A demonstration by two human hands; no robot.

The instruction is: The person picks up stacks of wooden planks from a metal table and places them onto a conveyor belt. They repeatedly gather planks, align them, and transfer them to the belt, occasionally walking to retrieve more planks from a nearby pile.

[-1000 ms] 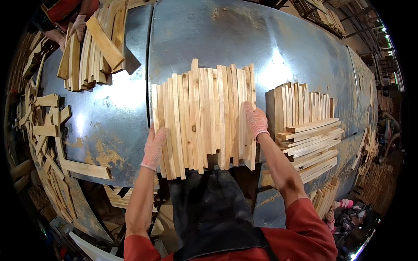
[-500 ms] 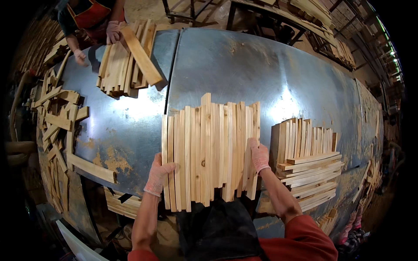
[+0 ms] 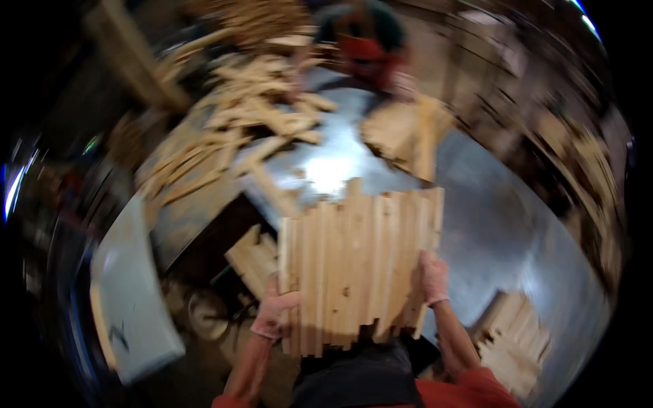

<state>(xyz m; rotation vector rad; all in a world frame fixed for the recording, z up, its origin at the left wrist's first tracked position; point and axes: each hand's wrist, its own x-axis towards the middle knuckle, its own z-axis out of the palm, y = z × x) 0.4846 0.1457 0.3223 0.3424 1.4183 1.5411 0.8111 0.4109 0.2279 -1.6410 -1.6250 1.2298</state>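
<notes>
Between my two hands I hold a broad row of light wooden strips (image 3: 347, 272), pressed side by side, with uneven ends at top and bottom. My left hand (image 3: 275, 309), in a pale glove, grips the row's left edge, thumb across the front face. On the opposite edge my right hand (image 3: 434, 277), gloved likewise, presses inward with its fingers mostly behind the wood. The row is held before my dark apron (image 3: 357, 381), over the near edge of the metal table (image 3: 490, 204). Motion blurs the surroundings.
Loose strips lie in a heap (image 3: 252, 115) at the far left. Across the table a person in a red apron (image 3: 367, 58) stands by a stack of wood (image 3: 394, 132). Another stack (image 3: 513, 340) sits at right. A pale panel (image 3: 136, 292) stands at left; strips (image 3: 253, 258) lie below the table edge.
My view has swung left, so the table and the co-worker now appear further right. The row of strips is lifted off the table and moves along with both hands, still gripped at its sides.
</notes>
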